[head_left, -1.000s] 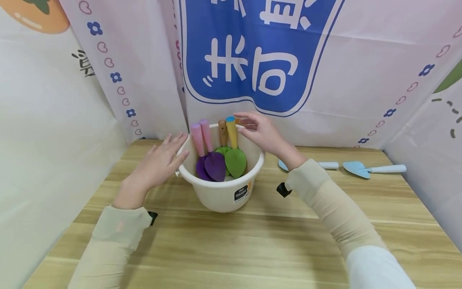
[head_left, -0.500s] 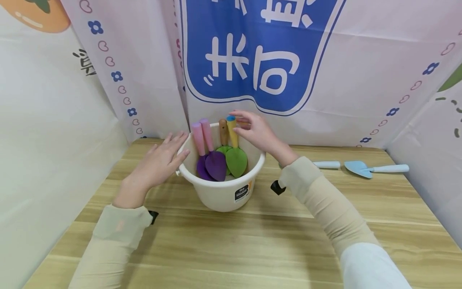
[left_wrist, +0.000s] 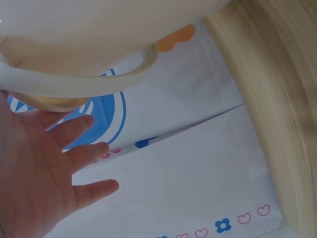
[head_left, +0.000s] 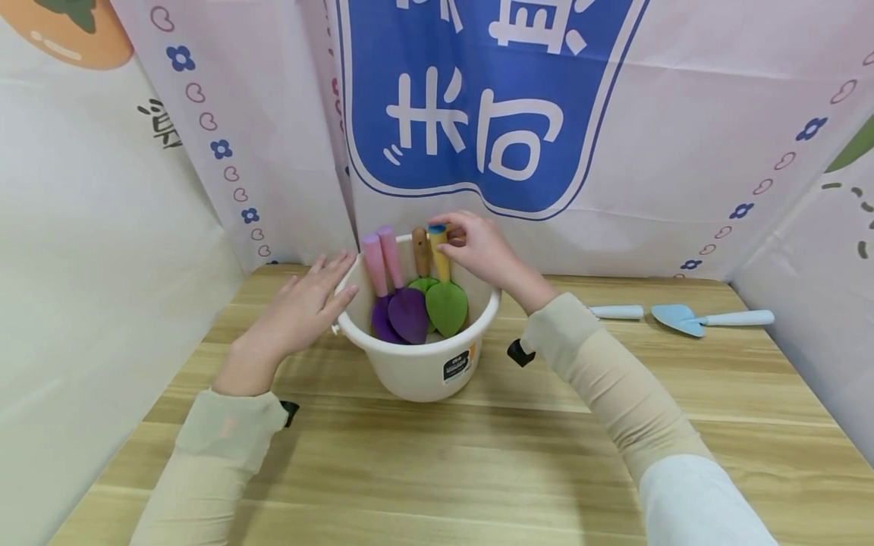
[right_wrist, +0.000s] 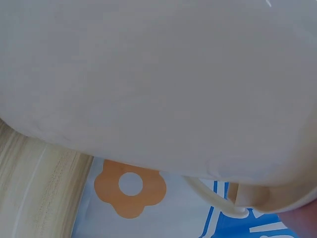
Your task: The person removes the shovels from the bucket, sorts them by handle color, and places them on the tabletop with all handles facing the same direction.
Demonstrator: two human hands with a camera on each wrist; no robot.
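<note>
A white bucket (head_left: 410, 375) stands on the wooden table, holding several small garden trowels. My right hand (head_left: 486, 254) pinches the yellow handle of a green-bladed trowel (head_left: 447, 309) near its blue end cap, above the rim. Beside it is a brown-handled trowel (head_left: 420, 254), its green blade partly hidden. Two purple trowels (head_left: 408, 315) with pink handles lean at the left inside. My left hand (head_left: 293, 311) rests on the bucket's left rim, fingers straight. In the left wrist view its fingers spread outside the bucket, below a pale curved handle (left_wrist: 74, 85). The right wrist view is mostly bucket wall (right_wrist: 148, 89).
To the right on the table (head_left: 410, 470) lie two light-blue trowels: one whole (head_left: 683, 318), the other showing just its handle (head_left: 617, 312) behind my right forearm. A printed cloth (head_left: 655, 174) hangs close behind the bucket.
My right hand has moved slightly left and closed from beside the yellow handle to pinching it. My left hand has stayed on the rim.
</note>
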